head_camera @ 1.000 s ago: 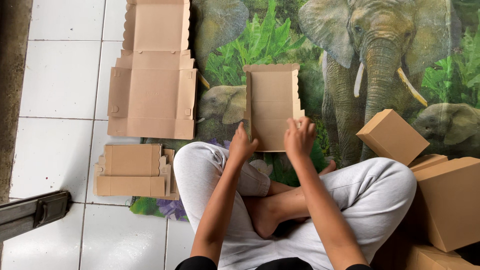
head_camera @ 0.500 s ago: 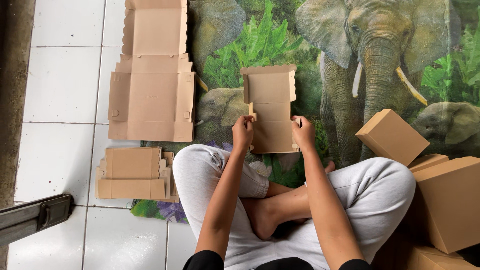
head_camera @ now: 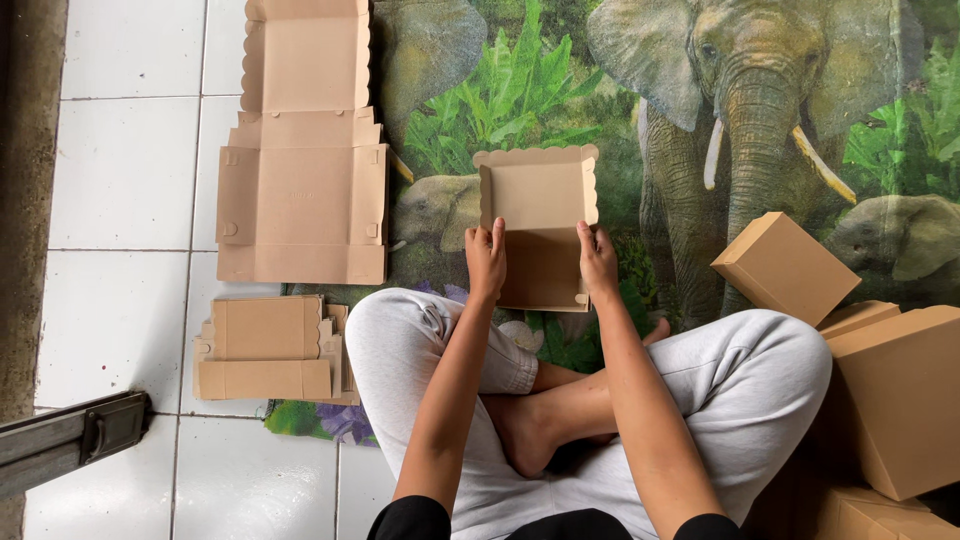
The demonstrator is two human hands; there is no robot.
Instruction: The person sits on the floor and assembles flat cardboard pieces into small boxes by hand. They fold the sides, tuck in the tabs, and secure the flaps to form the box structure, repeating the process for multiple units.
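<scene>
I sit cross-legged on the floor, knees spread over the near edge of the elephant-print mat (head_camera: 700, 120). Just beyond my shins, my left hand (head_camera: 487, 258) and right hand (head_camera: 598, 258) hold the half-folded cardboard box (head_camera: 537, 215) by its two sides, the fingers of each hand clamped on a side wall, thumbs on the inner face. The box stands tilted over the middle of the mat, its scalloped rim away from me and its side flaps raised.

By my judgement, I am midway through forming it: the walls are up but not locked. The next move calls for pressing both sides inward evenly so the flaps seat without creasing the thin card.

At my right knee, along the mat's right edge, finished boxes (head_camera: 785, 268) sit piled. To my left, on the white tiles, lies a small stack of folded blanks (head_camera: 265, 348); farther off, toward the far left corner of the mat, a pile of flat blanks (head_camera: 303, 190) lies open.
</scene>
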